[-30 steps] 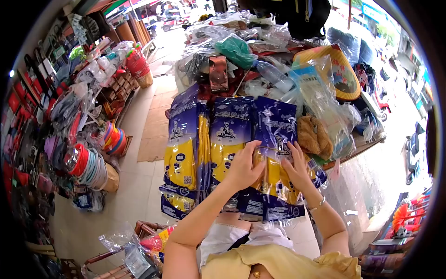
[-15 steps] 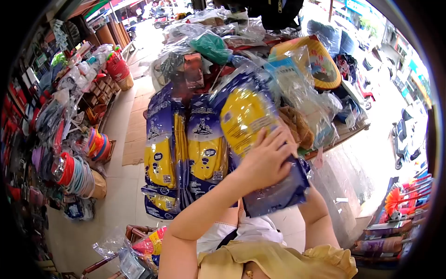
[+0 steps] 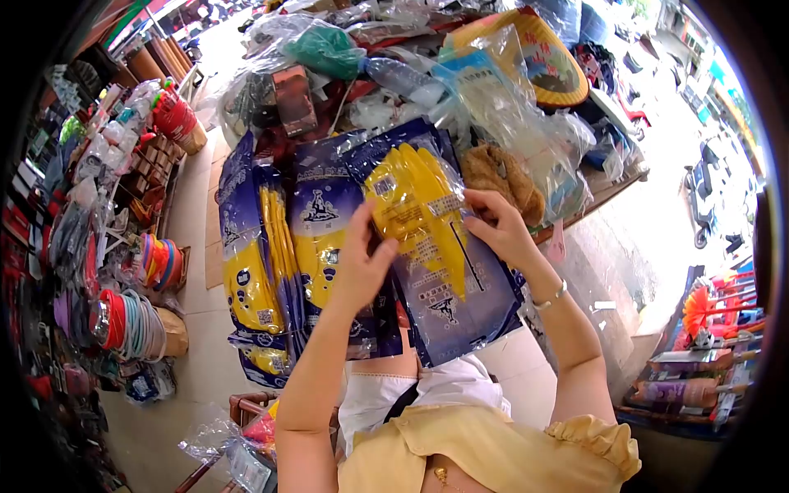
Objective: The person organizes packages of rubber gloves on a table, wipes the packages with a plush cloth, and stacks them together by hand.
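Packet row [image 3: 246, 283]: flat blue-and-yellow plastic glove packets, along the near edge of the wooden-edged surface [image 3: 610, 195]
Our left hand [image 3: 364, 251]: thumb spread from fingers, at the turned packet's left side; grip, we cannot tell
Turned packet [image 3: 444, 283]: blue, clear-fronted plastic, yellow gloves inside, tilted, at the near edge
Our right hand [image 3: 495, 226]: fingers bent at its right side; grip, we cannot tell

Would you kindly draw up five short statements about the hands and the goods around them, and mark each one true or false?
1. The right hand touches a packet of yellow gloves. True.
2. The left hand wears a glove. False: it is bare.
3. A plastic bottle lies beyond the packet. True.
4. The bottle stands upright. False: it lies on its side.
5. In the picture, a brown fuzzy item lies to the right of the packet. True.
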